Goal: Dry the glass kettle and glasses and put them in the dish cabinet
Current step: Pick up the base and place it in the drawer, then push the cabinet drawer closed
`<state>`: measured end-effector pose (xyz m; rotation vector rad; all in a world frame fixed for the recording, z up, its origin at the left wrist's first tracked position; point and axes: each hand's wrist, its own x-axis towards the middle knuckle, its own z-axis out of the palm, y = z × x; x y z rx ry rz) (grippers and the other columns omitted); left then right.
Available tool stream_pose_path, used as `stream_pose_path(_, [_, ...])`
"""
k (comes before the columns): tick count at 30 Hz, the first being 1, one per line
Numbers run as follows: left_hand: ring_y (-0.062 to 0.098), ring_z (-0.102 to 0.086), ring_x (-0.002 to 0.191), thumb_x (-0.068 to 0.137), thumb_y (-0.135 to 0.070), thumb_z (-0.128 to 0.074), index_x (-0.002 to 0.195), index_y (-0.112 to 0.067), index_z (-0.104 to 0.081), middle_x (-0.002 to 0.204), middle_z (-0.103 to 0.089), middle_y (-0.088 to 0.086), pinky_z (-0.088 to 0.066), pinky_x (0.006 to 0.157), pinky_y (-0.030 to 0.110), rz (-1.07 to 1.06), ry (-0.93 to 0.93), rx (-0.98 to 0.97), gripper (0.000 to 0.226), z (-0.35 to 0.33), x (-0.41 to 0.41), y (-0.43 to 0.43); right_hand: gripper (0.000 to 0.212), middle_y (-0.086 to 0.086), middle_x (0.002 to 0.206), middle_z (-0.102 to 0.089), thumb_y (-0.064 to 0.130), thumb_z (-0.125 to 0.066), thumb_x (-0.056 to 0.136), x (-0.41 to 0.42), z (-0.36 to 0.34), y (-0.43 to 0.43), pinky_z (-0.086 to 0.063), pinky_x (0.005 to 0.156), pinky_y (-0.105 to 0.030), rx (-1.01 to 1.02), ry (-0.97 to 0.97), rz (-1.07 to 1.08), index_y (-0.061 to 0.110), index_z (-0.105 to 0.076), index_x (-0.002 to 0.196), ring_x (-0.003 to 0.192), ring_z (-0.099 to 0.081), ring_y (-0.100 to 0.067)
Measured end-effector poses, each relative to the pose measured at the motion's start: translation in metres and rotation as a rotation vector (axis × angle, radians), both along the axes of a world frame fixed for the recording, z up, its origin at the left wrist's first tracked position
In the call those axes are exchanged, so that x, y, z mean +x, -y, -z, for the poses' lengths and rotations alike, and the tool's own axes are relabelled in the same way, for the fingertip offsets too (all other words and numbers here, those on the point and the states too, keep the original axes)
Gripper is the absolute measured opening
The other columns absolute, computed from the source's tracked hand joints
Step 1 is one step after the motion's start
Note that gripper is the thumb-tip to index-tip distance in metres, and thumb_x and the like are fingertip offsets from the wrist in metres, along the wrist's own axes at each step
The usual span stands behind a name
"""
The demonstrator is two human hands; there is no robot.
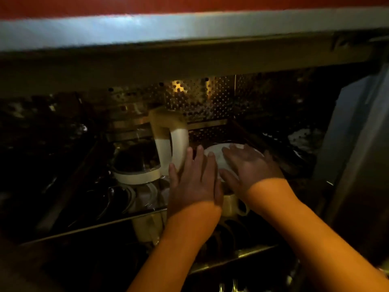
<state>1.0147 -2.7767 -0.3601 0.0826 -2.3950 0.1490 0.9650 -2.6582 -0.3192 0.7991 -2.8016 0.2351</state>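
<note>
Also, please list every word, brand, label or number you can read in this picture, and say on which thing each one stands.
No text can be read in this picture.
Kettle: no label or brand shows on its glass, handle or base.
Plate and mug: plain, no print visible.
Cabinet: only holes in the back wall, no sign; the picture is dark and blurred.

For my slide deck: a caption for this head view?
Both hands, left hand and right hand, reach beside the glass kettle on the dim cabinet shelf.

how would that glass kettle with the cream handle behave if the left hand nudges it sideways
The glass kettle with the cream handle probably slides rather than bends, being rigid. Tall on a narrow cream base, it may tip. The left hand lies open by its handle.
</note>
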Motion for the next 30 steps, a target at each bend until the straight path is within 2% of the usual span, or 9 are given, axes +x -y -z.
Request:
stream_pose_path(3, [0.033, -0.056, 0.115, 0.081, -0.034, -0.036, 0.115, -0.010, -0.064, 0.122, -0.061, 0.014, -0.031, 0.090, 0.058, 0.016, 0.021, 0.018, 0.050, -0.008, 0.021, -0.003, 0.052, -0.011, 0.145, -0.038, 0.035, -0.046, 0.092, 0.022, 0.003, -0.005, -0.025, 0.107, -0.051, -0.014, -0.067, -0.018, 0.016, -0.037, 0.140, 0.133, -0.035, -0.031])
stream_pose_path(5, [0.035, -0.056, 0.115, 0.080, -0.032, -0.036, 0.116, -0.009, -0.064, 0.123, -0.061, 0.015, -0.033, 0.090, 0.061, 0.030, 0.032, 0.058, 0.050, -0.018, 0.036, -0.007, 0.047, -0.017, 0.116, -0.064, 0.031, -0.059, 0.073, 0.035, 0.003, -0.008, -0.047, 0.083, -0.056, -0.092, -0.111, -0.032, 0.008, -0.064, 0.114, 0.105, -0.061, -0.038])
stream_pose_path(7, [0.036, -0.055, 0.116, 0.080, -0.032, -0.036, 0.117, -0.009, -0.063, 0.124, -0.059, 0.016, -0.036, 0.090, 0.061, 0.032, 0.050, 0.091, 0.051, -0.031, 0.050, -0.013, 0.046, -0.017, 0.108, -0.067, 0.031, -0.067, 0.065, 0.048, -0.004, -0.011, -0.050, 0.074, -0.056, -0.078, -0.086, -0.018, 0.007, -0.069, 0.104, 0.097, -0.064, -0.039])
stream_pose_path(10, [0.034, -0.054, 0.118, 0.082, -0.033, -0.035, 0.118, -0.011, -0.062, 0.125, -0.060, 0.012, -0.037, 0.093, 0.058, 0.039, 0.118, 0.100, 0.050, -0.053, 0.075, -0.021, 0.050, -0.017, 0.114, -0.065, 0.028, -0.081, 0.063, 0.068, -0.022, -0.021, -0.049, 0.074, -0.058, -0.059, -0.115, 0.007, 0.006, -0.067, 0.106, 0.102, -0.061, -0.042])
stream_pose_path(15, [0.033, -0.051, 0.122, 0.083, -0.035, -0.036, 0.123, -0.011, -0.058, 0.128, -0.058, 0.011, -0.039, 0.093, 0.058, 0.095, 0.149, 0.132, 0.051, -0.086, 0.110, -0.031, 0.048, -0.012, 0.111, -0.065, 0.026, -0.076, 0.068, 0.108, -0.053, -0.035, -0.046, 0.081, -0.060, -0.106, -0.098, 0.019, 0.008, -0.064, 0.111, 0.107, -0.059, -0.037])
stream_pose_path(18, [0.034, -0.050, 0.122, 0.083, -0.036, -0.037, 0.125, -0.010, -0.056, 0.130, -0.056, 0.012, -0.028, 0.095, 0.058, 0.130, 0.158, 0.130, 0.053, -0.104, 0.127, -0.040, 0.055, -0.010, 0.120, -0.062, 0.028, -0.077, 0.068, 0.129, -0.071, -0.042, -0.045, 0.082, -0.060, -0.091, -0.075, 0.041, 0.012, -0.061, 0.118, 0.115, -0.055, -0.037])
stream_pose_path(22, [0.034, -0.047, 0.125, 0.083, -0.035, -0.036, 0.127, -0.010, -0.054, 0.133, -0.053, 0.013, -0.023, 0.095, 0.056, 0.162, 0.194, 0.136, 0.053, -0.126, 0.149, -0.053, 0.058, -0.002, 0.150, -0.031, 0.034, -0.056, 0.089, 0.159, -0.101, -0.054, -0.022, 0.107, -0.055, -0.107, -0.007, 0.065, 0.021, -0.036, 0.141, 0.140, -0.021, -0.029])
stream_pose_path(25, [0.033, -0.048, 0.123, 0.082, -0.037, -0.034, 0.125, -0.012, -0.056, 0.132, -0.054, 0.012, -0.025, 0.094, 0.054, 0.146, 0.255, 0.132, 0.054, -0.140, 0.167, -0.061, 0.058, 0.005, 0.156, -0.010, 0.038, -0.041, 0.095, 0.180, -0.118, -0.069, -0.007, 0.113, -0.048, -0.147, 0.012, 0.096, 0.026, -0.018, 0.147, 0.144, 0.000, -0.021])
stream_pose_path(30, [0.032, -0.051, 0.120, 0.081, -0.037, -0.033, 0.124, -0.012, -0.056, 0.129, -0.056, 0.012, -0.028, 0.092, 0.053, 0.183, 0.304, 0.165, 0.054, -0.158, 0.191, -0.086, 0.058, -0.001, 0.152, -0.026, 0.034, -0.053, 0.090, 0.216, -0.136, -0.099, -0.016, 0.110, -0.052, -0.184, -0.018, 0.174, 0.021, -0.032, 0.143, 0.142, -0.015, -0.026])
